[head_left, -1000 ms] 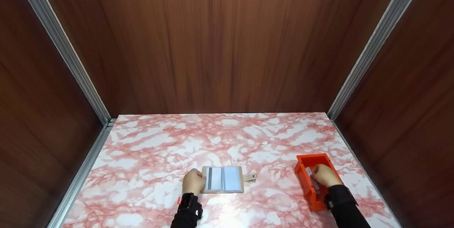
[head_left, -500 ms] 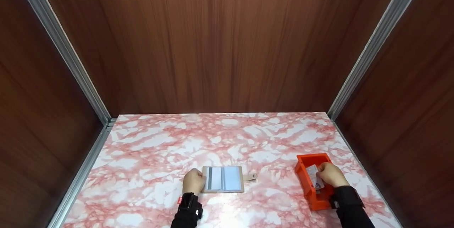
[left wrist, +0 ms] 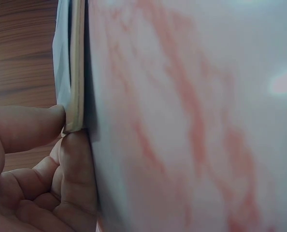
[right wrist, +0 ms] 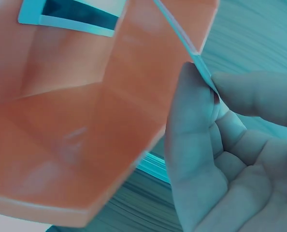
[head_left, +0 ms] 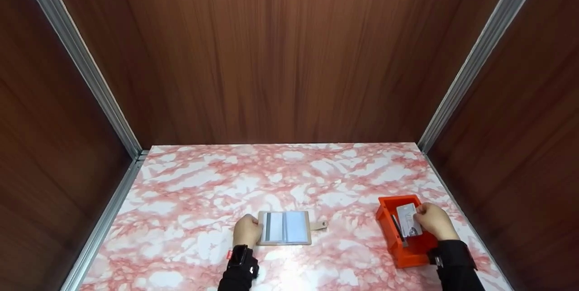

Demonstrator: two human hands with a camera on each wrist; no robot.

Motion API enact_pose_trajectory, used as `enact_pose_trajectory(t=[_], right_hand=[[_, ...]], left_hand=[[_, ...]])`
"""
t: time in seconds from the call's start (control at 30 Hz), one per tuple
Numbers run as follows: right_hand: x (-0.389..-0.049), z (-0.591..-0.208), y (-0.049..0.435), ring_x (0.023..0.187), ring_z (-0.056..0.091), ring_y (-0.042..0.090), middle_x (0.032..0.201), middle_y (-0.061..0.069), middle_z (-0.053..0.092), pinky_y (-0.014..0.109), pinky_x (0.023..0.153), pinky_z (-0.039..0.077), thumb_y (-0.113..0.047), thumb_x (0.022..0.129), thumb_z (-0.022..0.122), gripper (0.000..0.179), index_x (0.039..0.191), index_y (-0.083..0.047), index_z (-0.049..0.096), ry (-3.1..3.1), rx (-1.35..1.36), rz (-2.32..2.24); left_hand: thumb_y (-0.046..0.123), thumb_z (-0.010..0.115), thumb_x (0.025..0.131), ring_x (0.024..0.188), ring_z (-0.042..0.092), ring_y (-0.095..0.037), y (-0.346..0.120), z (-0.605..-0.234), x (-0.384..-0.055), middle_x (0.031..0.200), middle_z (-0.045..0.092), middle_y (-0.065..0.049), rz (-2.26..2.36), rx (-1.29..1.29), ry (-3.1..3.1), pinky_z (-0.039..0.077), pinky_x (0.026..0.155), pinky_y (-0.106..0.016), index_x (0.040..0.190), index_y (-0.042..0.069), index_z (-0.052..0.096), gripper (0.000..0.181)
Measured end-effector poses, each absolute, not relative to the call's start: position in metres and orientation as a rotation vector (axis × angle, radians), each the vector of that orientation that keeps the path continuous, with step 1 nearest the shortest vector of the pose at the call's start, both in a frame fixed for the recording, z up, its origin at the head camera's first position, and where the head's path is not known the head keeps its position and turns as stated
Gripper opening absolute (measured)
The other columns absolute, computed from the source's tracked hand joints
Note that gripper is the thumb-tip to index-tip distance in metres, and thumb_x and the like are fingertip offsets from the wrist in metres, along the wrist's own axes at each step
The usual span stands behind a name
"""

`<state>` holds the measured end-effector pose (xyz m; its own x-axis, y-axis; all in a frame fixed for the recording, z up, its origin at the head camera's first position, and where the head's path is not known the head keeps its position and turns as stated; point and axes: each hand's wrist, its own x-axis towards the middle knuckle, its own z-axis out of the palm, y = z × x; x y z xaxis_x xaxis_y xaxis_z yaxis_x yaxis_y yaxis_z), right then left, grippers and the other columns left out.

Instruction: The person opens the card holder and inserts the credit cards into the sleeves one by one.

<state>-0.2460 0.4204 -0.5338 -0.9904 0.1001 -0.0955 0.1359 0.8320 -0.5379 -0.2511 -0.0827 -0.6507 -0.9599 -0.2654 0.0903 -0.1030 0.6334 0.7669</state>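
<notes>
Nearest me, two dark sleeves come up from the bottom edge, each with a black wrist band. Ahead of them, the left hand [head_left: 247, 231] pinches the near-left part of an open card holder [head_left: 296, 226], thumb above and finger below; it lies on the worktop with its clear sleeves facing up. I'd keep that grip light, just enough to stop the holder sliding, and leave the sleeves unbent.

The right hand [head_left: 435, 221] has thumb and fingertip closed on the right edge of a white card [head_left: 407, 219], over an orange bin [head_left: 409, 261]. I can't tell whether the card's lower edge clears the walls, so I'd raise it straight and level before swinging it across. A second card [right wrist: 78, 14], dark-striped, lies in the bin toward its left wall; I'd avoid dragging it along.

Past the holder's right side, its snap strap [head_left: 319, 225] lies outstretched. Beyond runs the pink-marbled worktop [head_left: 253, 169], then the brown wood-grain wall [head_left: 289, 55].
</notes>
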Motion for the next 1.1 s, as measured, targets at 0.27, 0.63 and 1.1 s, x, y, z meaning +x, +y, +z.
enact_pose_trajectory(t=[0.27, 0.63, 1.1], right_hand=[[-0.243, -0.52, 0.416, 0.078, 0.059, 0.029, 0.088, 0.023, 0.066, 0.034, 0.069, 0.045, -0.008, 0.092, 0.059, 0.023, 0.102, 0.012, 0.063, 3.04, 0.191, -0.89], [-0.24, -0.501, 0.385, 0.088, 0.062, 0.033, 0.101, 0.027, 0.069, 0.038, 0.08, 0.049, -0.009, 0.097, 0.06, 0.027, 0.112, 0.013, 0.064, 3.13, 0.148, -0.947], [-0.243, -0.496, 0.343, 0.079, 0.061, 0.021, 0.097, 0.024, 0.072, 0.03, 0.073, 0.048, -0.005, 0.097, 0.063, 0.023, 0.113, 0.011, 0.067, 3.112, -0.005, -1.03]], left_hand=[[0.008, 0.073, 0.084, 0.08, 0.072, -0.036, -0.085, -0.657, -0.252, 0.084, 0.076, -0.017, -1.237, 0.299, -2.64, 0.059, 0.078, -0.049, 0.083, 0.0, 0.071, 0.008], [0.009, 0.073, 0.083, 0.077, 0.07, -0.035, -0.085, -0.666, -0.255, 0.082, 0.075, -0.016, -1.224, 0.271, -2.629, 0.057, 0.073, -0.046, 0.083, 0.001, 0.07, 0.009], [0.009, 0.074, 0.083, 0.079, 0.071, -0.036, -0.085, -0.661, -0.254, 0.083, 0.075, -0.018, -1.225, 0.288, -2.635, 0.058, 0.076, -0.047, 0.083, 0.0, 0.069, 0.01]])
